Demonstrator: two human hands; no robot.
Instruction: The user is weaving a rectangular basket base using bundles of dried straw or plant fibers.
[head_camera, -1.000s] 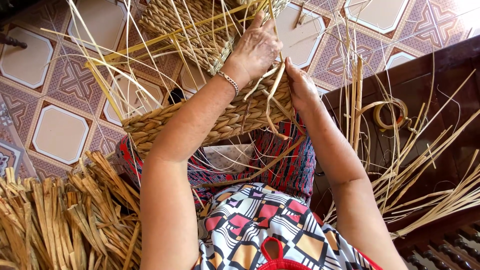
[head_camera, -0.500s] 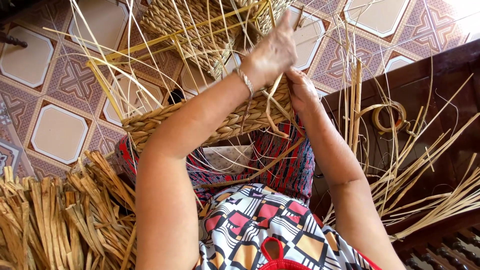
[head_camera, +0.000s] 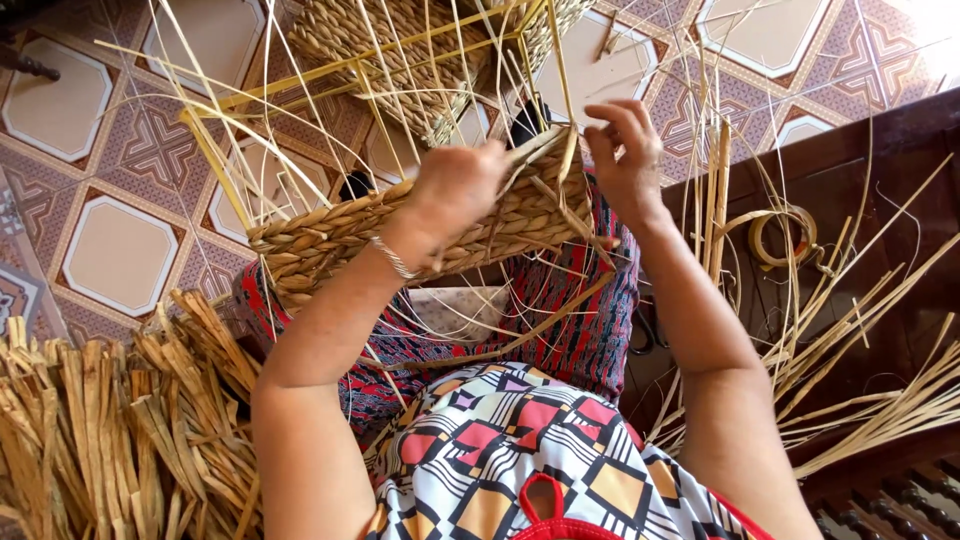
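While the left hand grips the basket, the right hand curls.

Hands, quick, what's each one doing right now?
Left hand: closed, gripping a straw strand at the rim of the woven basket.
Right hand: fingers curled, pinching a thin straw strand at the basket's corner.

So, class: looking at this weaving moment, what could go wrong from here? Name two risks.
1. Stiff upright straw stakes stick up near the weaver's face and could poke it.
2. The left hand grips a strand at the half-woven basket rim while the right hand pinches another; a slip might loosen the weave.
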